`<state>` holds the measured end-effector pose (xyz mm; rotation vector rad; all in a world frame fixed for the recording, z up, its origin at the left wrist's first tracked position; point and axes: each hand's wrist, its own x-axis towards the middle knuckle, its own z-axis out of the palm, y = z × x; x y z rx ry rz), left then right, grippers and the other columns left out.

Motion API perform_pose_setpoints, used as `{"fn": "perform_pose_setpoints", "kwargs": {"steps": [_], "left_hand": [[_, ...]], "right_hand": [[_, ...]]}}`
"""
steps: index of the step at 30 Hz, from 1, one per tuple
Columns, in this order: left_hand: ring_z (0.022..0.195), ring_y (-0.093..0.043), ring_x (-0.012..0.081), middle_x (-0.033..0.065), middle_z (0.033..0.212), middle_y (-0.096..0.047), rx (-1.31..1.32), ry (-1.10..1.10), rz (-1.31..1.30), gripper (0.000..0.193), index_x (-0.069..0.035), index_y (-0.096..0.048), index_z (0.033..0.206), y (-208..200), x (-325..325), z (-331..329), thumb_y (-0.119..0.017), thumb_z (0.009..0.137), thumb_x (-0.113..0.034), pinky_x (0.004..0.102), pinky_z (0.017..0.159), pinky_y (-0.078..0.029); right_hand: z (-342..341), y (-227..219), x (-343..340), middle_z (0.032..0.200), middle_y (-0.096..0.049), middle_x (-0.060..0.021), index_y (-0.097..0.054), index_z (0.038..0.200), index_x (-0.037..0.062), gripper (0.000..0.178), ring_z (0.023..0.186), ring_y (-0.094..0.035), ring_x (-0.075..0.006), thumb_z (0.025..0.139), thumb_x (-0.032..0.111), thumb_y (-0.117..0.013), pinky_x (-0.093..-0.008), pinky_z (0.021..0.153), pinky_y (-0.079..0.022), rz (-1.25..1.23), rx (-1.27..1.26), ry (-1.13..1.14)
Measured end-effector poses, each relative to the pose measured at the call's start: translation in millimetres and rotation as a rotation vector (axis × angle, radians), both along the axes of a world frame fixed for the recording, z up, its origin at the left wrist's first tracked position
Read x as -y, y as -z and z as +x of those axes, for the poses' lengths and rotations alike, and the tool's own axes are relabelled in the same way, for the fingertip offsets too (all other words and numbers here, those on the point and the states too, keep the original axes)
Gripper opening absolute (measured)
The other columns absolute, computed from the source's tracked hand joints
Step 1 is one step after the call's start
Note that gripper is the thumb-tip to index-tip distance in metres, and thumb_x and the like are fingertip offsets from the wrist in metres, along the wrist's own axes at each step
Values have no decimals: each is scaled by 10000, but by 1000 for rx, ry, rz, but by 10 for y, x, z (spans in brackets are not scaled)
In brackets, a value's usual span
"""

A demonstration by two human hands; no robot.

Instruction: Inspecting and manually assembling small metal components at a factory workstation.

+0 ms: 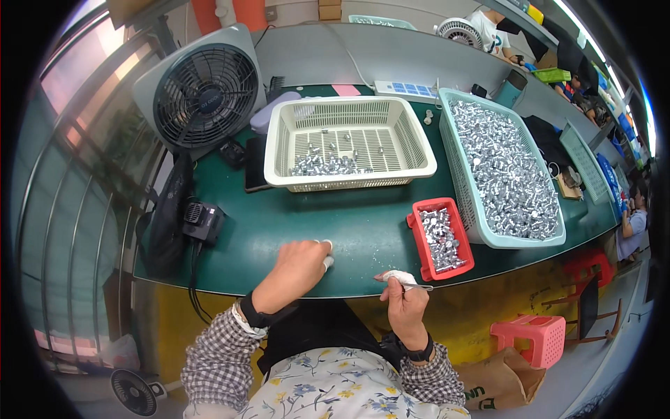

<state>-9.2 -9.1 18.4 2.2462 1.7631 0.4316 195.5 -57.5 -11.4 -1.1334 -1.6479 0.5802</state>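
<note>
My left hand (296, 265) is over the green tabletop near its front edge, fingers curled down, with white coverings on some fingertips. Whether anything is pinched in it is hidden. At the table's front edge, my right hand (406, 302) is closed around a thin silver metal tool (423, 287), whose exact kind I cannot make out. White wrapping covers part of that hand's fingers. Just beyond my right hand stands a red bin (469, 257) holding small silver metal parts (441, 239). A cream basket (349, 181) farther back holds more such parts, mostly in its left half.
A large light-blue basket (481, 227) heaped with metal parts stands at the right. A box fan (209, 98) is at the back left, above a small black device (203, 222) with cables. A pink stool (534, 335) and brown sack (506, 377) are on the floor.
</note>
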Motion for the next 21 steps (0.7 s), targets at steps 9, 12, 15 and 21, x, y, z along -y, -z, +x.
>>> {"fn": "perform_pose_setpoints", "kwargs": {"steps": [9, 12, 15, 21], "left_hand": [[788, -594, 376, 193, 820, -631, -10, -45, 393, 130, -47, -638, 901, -478, -1072, 200, -605, 785, -96, 438, 684, -470], [812, -594, 371, 201, 849, -626, -97, -66, 205, 132, -24, -638, 888, -405, -1269, 340, -603, 774, -79, 442, 702, -466], [796, -602, 363, 194, 837, -632, -273, -48, 450, 146, -11, -643, 889, -347, -1323, 529, -608, 757, -64, 439, 702, -467], [813, -609, 325, 171, 779, -635, 328, 513, 35, 126, -20, -669, 847, -353, -1063, 1891, -633, 736, -70, 410, 724, -464]], "right_hand": [[372, -54, 17, 758, -650, -129, -613, 813, -46, 70, 545, -599, -243, 853, 4, -585, -301, 485, -468, 60, -67, -26], [575, -28, 12, 732, -646, -107, -614, 848, -41, 108, 510, -572, -167, 888, 34, -548, -262, 470, -453, 121, -68, -3], [738, -40, 46, 730, -646, -116, -613, 836, -47, 101, 535, -584, -185, 877, 27, -558, -270, 488, -465, 112, -70, 7], [899, 51, 111, 747, -647, -158, -609, 774, -70, 67, 616, -630, -303, 811, -17, -625, -335, 536, -503, 46, -18, 14]]}}
